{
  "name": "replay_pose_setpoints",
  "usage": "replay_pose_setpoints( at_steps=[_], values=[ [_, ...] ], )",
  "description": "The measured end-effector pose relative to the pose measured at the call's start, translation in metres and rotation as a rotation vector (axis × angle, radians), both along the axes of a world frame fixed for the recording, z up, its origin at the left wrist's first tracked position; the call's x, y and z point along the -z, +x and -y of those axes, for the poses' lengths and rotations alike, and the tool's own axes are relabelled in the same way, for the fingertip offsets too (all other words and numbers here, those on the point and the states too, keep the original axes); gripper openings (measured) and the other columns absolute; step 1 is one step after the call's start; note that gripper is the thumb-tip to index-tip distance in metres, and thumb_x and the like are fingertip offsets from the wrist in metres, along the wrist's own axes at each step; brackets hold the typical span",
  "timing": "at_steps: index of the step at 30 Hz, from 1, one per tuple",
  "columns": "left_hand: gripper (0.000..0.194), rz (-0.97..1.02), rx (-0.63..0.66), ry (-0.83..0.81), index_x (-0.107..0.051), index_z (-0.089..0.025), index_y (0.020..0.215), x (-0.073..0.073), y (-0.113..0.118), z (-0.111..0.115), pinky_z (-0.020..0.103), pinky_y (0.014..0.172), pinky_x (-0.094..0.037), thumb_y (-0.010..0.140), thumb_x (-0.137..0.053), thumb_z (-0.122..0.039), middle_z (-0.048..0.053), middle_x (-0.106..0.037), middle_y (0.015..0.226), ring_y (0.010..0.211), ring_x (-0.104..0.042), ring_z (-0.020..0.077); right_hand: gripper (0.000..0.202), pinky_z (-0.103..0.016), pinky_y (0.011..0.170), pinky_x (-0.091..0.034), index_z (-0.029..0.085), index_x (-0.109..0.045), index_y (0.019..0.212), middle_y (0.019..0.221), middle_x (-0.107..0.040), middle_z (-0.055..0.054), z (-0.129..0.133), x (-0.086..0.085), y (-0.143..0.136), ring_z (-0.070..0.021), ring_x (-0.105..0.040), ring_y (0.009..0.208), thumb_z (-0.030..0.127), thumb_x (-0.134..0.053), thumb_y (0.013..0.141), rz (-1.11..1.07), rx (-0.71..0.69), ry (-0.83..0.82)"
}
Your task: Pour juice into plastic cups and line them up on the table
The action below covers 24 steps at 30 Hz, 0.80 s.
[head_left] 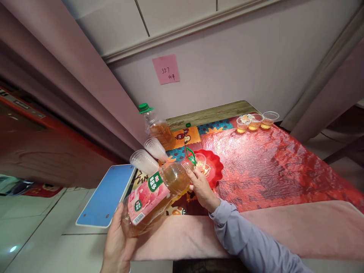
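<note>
Clear plastic with amber liquid inside: held up as a large bottle (155,195) just left of and below the middle of the frame, over the lower left part of the counter (270,178). Supported at the base end by the left hand (114,239), thumb along the side, remaining fingers mostly hidden beneath. Wrapped near the neck by the fingers of the right hand (203,189), close to the middle of the frame.

Judging by the tilt and by the clear cup (200,160) in the scalloped red dish (218,170) just beyond the neck, probably at the pouring step. No telling from this view about liquid actually running out, with the mouth obscured around the right fingers and a green loop handle (195,157). Calls next, in all likelihood, for holding the mouth over the cup, steadying at the neck and raising the base only gradually, then levelling before any overflow.

Slanted along its long axis from lower left, at the base, up toward the frame's centre, at the neck. Pointed neck-first to the upper right, pink label toward the camera. Hard to judge the exact pitch from a single view.

Accompanied, at centre left, by two stacks of clear cups (145,162) and a green-topped second bottle (161,132). Matched at upper right by three cups (255,123) in a row, each with a little yellowish liquid.
</note>
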<state>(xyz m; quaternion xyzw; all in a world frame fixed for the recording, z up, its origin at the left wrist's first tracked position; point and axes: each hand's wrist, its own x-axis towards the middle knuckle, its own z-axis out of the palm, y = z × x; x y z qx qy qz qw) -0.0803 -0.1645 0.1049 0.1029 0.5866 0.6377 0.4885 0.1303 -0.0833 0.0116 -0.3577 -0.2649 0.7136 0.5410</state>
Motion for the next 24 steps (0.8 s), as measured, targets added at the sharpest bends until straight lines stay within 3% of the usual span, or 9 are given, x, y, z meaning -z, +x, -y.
replay_pose_setpoints(
  at_steps=[6,11,24],
  values=[
    [0.050,0.017,-0.012,-0.019,-0.062,-0.012,0.155,-0.006,0.004,-0.001,0.052,0.109,-0.058,0.108,-0.046,-0.023,0.015,-0.083,0.117,0.122,-0.075,0.0347,0.065,-0.025,0.049,-0.027,0.024,-0.068,0.115,0.087,-0.072,0.002,-0.001,0.002,0.001,-0.0083,-0.048,0.055,0.078,-0.081,0.080,-0.020,-0.014,-0.023],
    [0.049,0.025,-0.021,-0.031,-0.064,-0.016,0.154,-0.011,0.009,-0.002,0.053,0.109,-0.058,0.109,-0.045,-0.023,0.012,-0.083,0.114,0.118,-0.077,0.0337,0.067,-0.025,0.051,-0.032,0.025,-0.069,0.118,0.094,-0.076,-0.001,-0.001,0.002,0.001,-0.0132,-0.062,0.066,0.077,-0.082,0.079,-0.024,-0.015,-0.022],
    [0.050,0.121,-0.008,0.043,-0.061,-0.017,0.157,-0.002,0.002,0.003,0.053,0.111,-0.057,0.109,-0.048,-0.024,0.014,-0.081,0.122,0.124,-0.074,0.0348,0.069,-0.024,0.055,-0.042,0.025,-0.073,0.119,0.103,-0.080,-0.003,0.002,-0.008,0.002,-0.0147,-0.067,0.075,0.077,-0.087,0.075,-0.081,-0.004,-0.021]
  ],
)
